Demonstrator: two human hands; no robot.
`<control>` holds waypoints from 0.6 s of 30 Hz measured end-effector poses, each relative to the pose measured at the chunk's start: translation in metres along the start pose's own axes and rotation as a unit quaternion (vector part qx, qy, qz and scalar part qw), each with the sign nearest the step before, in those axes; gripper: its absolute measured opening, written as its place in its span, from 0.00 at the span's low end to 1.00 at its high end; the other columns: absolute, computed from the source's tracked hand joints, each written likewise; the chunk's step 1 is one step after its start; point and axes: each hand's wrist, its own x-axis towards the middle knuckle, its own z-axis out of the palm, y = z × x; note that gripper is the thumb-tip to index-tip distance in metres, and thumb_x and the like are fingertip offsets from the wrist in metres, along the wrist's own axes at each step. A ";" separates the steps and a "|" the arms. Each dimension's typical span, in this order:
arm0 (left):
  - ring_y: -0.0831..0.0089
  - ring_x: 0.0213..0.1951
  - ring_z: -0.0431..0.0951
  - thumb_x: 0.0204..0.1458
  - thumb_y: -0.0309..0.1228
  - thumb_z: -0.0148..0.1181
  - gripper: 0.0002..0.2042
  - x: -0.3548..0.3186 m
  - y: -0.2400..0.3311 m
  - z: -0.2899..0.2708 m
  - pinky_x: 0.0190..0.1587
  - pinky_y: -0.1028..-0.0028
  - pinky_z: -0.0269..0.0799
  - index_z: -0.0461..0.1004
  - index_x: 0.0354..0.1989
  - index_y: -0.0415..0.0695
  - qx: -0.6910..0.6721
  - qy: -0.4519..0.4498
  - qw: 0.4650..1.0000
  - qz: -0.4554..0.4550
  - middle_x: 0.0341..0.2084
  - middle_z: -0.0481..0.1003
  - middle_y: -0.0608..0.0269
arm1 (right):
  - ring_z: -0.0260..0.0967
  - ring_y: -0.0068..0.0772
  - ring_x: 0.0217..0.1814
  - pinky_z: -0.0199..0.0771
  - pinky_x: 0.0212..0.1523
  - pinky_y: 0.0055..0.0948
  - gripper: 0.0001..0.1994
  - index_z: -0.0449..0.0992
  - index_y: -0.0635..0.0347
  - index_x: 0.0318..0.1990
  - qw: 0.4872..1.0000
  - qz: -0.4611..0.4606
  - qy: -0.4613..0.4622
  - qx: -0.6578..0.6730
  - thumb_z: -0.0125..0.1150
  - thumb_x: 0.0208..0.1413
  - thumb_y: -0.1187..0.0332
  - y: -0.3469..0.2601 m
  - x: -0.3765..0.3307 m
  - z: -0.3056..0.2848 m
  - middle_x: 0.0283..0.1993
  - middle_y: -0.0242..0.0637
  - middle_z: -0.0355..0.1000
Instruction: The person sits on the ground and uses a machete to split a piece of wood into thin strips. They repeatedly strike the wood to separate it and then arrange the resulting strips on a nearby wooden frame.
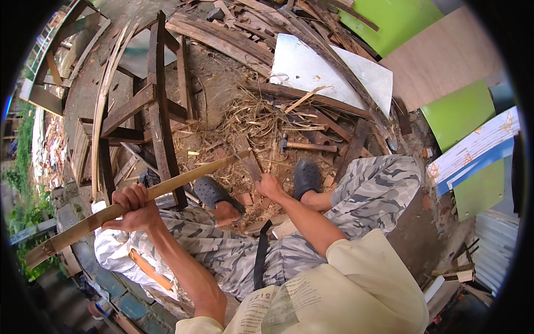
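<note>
My left hand [132,207] is wrapped round a long, pale bamboo strip [183,183], which slants up from the lower left toward the middle. Its far end reaches the tool in my right hand [269,187]. That hand is closed on a broad-bladed knife [250,165] with a dull brown blade pointing away from me; my fingers hide its handle. Blade and strip meet or overlap at the strip's tip, and I cannot tell whether the edge has cut in. Just beyond, to the right, a hammer [309,146] with a wooden handle lies on the ground.
A dark wooden frame [161,122] stands at the left. Shavings [258,119] and scrap boards [222,42] litter the ground ahead, beside a white sheet [306,64]. Green panels [461,114] lie at the right. My feet wear dark clogs [214,195].
</note>
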 end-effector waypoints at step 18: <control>0.79 0.14 0.42 0.40 0.84 0.39 0.41 0.002 -0.001 0.005 0.20 0.74 0.39 0.49 0.17 0.53 -0.008 -0.025 0.999 -0.035 0.09 0.44 0.74 | 0.78 0.62 0.35 0.79 0.36 0.49 0.16 0.80 0.70 0.35 0.988 0.145 -0.039 -0.021 0.63 0.52 0.61 0.117 0.068 0.023 0.35 0.63 0.77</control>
